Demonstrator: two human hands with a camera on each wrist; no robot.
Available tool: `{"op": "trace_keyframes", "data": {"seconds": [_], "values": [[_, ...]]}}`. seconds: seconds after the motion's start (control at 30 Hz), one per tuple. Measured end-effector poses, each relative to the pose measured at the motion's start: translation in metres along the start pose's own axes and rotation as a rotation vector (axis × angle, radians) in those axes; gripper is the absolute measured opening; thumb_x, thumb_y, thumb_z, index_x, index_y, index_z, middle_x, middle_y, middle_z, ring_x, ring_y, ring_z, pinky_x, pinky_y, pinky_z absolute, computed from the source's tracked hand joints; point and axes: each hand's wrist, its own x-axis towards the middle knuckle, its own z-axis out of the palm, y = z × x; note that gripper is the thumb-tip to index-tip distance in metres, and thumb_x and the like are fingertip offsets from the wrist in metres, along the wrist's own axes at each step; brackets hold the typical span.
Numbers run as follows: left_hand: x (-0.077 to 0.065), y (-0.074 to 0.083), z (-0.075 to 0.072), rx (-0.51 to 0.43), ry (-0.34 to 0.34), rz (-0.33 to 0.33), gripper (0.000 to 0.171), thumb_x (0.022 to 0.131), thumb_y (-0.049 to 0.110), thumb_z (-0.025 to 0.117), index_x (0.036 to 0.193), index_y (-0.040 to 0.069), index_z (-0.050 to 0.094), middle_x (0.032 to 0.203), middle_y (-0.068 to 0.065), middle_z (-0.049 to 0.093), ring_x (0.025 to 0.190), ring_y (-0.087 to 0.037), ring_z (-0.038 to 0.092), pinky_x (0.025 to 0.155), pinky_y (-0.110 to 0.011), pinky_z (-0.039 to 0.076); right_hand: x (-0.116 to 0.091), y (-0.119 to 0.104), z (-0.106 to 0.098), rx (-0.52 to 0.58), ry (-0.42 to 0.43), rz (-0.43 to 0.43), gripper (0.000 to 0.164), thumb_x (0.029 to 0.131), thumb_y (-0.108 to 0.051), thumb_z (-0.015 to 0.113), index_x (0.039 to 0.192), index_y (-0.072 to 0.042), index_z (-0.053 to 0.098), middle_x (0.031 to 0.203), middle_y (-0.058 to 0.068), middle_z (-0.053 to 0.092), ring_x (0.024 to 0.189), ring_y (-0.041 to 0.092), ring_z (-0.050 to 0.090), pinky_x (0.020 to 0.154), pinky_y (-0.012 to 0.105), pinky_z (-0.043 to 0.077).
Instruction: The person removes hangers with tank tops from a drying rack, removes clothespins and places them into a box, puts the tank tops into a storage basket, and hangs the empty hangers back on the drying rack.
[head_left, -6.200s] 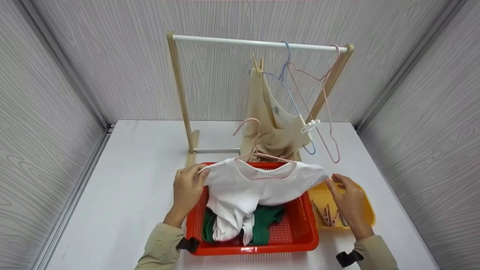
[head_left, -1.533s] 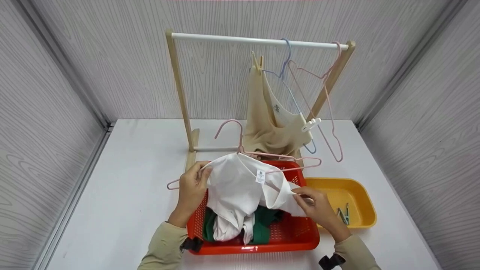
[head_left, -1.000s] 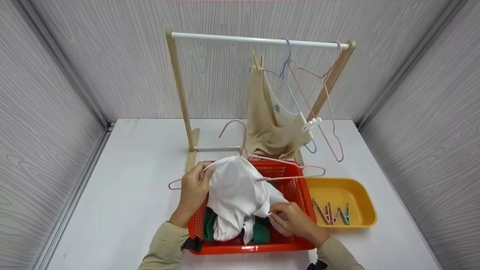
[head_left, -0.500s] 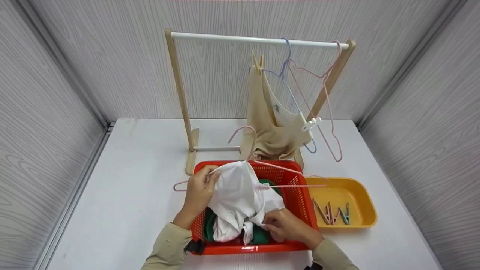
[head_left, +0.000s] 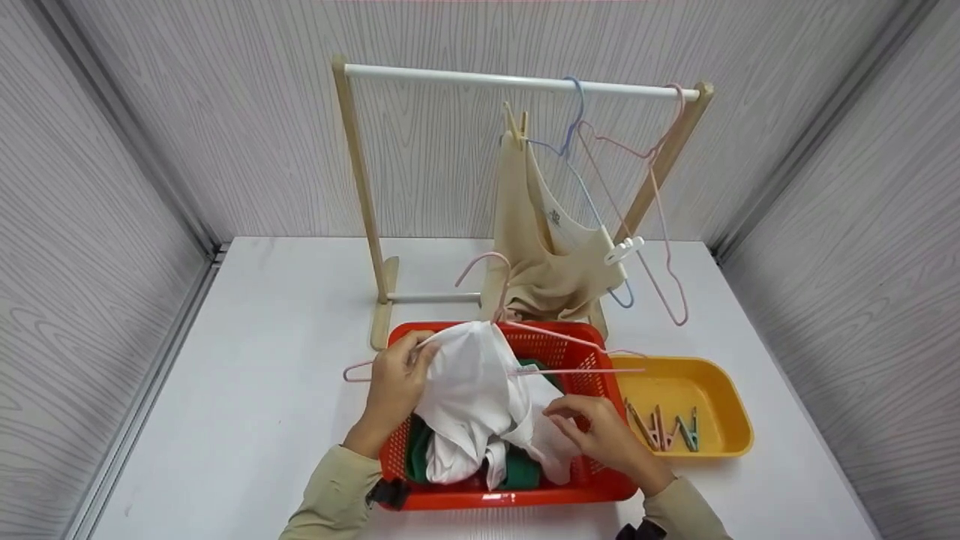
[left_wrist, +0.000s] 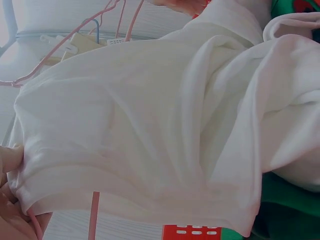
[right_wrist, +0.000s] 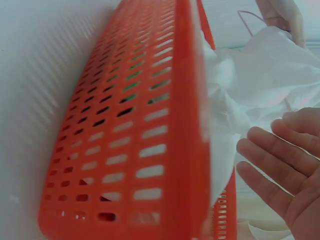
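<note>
In the head view, my left hand pinches the shoulder of a white shirt together with the pink hanger inside it. The hanger's hook points up, and its right arm is bare, out of the cloth. Its left tip sticks out behind my left hand. The shirt's lower part droops into the red basket. My right hand hovers over the shirt's right part with loosely bent fingers. The right wrist view shows those fingers spread apart, with nothing between them, beside the white cloth.
Green cloth lies in the basket under the shirt. A yellow tray with several clothespins stands to the right. Behind, a rack bears a beige garment pegged on a blue hanger and a bare pink hanger.
The shirt's right side has come off the hanger, which spanned both shoulders at first. My right hand moved left and down with the cloth, then let go. My left hand kept its hold.
</note>
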Motion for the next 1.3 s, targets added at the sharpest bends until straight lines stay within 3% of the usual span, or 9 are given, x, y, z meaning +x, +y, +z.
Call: {"op": "trace_keyframes", "data": {"seconds": [0.1, 0.2, 0.33, 0.53, 0.7, 0.93, 1.1, 1.3], "values": [[0.0, 0.0, 0.0, 0.004, -0.002, -0.004, 0.013, 0.091, 0.013, 0.064, 0.095, 0.002, 0.069, 0.088, -0.01, 0.073, 0.077, -0.017, 0.061, 0.071, -0.029, 0.05, -0.001, -0.003, -0.003, -0.044, 0.079, -0.009, 0.017, 0.091, -0.016, 0.065, 0.105, -0.006, 0.069, 0.1, 0.007, 0.075, 0.087, 0.02, 0.07, 0.082, 0.03, 0.059], [0.0, 0.0, 0.0, 0.006, -0.007, -0.009, 0.013, 0.092, 0.014, 0.064, 0.095, 0.002, 0.069, 0.088, -0.011, 0.072, 0.078, -0.018, 0.062, 0.072, -0.03, 0.05, -0.001, -0.005, -0.006, -0.085, 0.145, -0.036, 0.016, 0.089, -0.014, 0.068, 0.104, -0.008, 0.069, 0.1, 0.002, 0.075, 0.088, 0.016, 0.07, 0.082, 0.033, 0.059], [0.001, 0.0, 0.0, 0.003, -0.02, -0.008, 0.014, 0.092, 0.014, 0.064, 0.096, 0.001, 0.069, 0.09, -0.012, 0.073, 0.08, -0.019, 0.063, 0.074, -0.033, 0.052, -0.001, -0.007, -0.011, -0.129, 0.239, -0.136, 0.02, 0.083, -0.003, 0.072, 0.102, -0.009, 0.068, 0.099, 0.003, 0.074, 0.09, 0.017, 0.071, 0.082, 0.036, 0.058], [0.002, -0.002, 0.003, 0.005, -0.029, 0.019, 0.014, 0.092, 0.013, 0.063, 0.097, 0.001, 0.068, 0.089, -0.011, 0.072, 0.077, -0.016, 0.059, 0.071, -0.03, 0.051, 0.003, -0.009, -0.025, -0.185, 0.426, -0.327, 0.032, 0.071, 0.009, 0.077, 0.098, -0.007, 0.069, 0.094, 0.007, 0.074, 0.089, 0.021, 0.072, 0.089, 0.013, 0.05], [0.002, -0.003, 0.005, -0.004, -0.029, 0.039, 0.013, 0.092, 0.013, 0.063, 0.097, 0.002, 0.069, 0.088, -0.01, 0.072, 0.077, -0.014, 0.058, 0.069, -0.027, 0.048, 0.007, -0.008, -0.04, -0.171, 0.552, -0.423, 0.028, 0.071, 0.01, 0.076, 0.096, 0.0, 0.07, 0.09, 0.014, 0.073, 0.088, 0.019, 0.07, 0.092, 0.009, 0.047], [0.002, -0.003, 0.005, -0.023, -0.046, 0.034, 0.013, 0.092, 0.013, 0.064, 0.096, 0.002, 0.069, 0.087, -0.01, 0.071, 0.075, -0.011, 0.055, 0.067, -0.023, 0.046, 0.005, 0.004, -0.051, -0.187, 0.599, -0.393, 0.034, 0.069, 0.014, 0.076, 0.1, 0.001, 0.07, 0.094, 0.017, 0.073, 0.096, 0.007, 0.07, 0.09, 0.008, 0.048], [0.001, -0.002, 0.004, -0.023, -0.066, 0.022, 0.013, 0.092, 0.013, 0.064, 0.098, 0.002, 0.069, 0.092, -0.01, 0.073, 0.08, -0.014, 0.06, 0.072, -0.028, 0.052, 0.001, 0.013, -0.055, -0.222, 0.618, -0.354, 0.031, 0.07, 0.012, 0.076, 0.099, 0.002, 0.069, 0.093, 0.019, 0.072, 0.095, 0.01, 0.069, 0.091, 0.006, 0.046], [0.001, -0.002, 0.003, -0.026, -0.062, 0.031, 0.013, 0.091, 0.011, 0.064, 0.098, 0.001, 0.069, 0.092, -0.011, 0.073, 0.08, -0.015, 0.061, 0.073, -0.028, 0.053, -0.001, 0.021, -0.057, -0.256, 0.611, -0.329, 0.041, 0.063, 0.019, 0.076, 0.1, 0.002, 0.069, 0.095, 0.019, 0.072, 0.095, 0.012, 0.069, 0.094, 0.005, 0.043]]}}
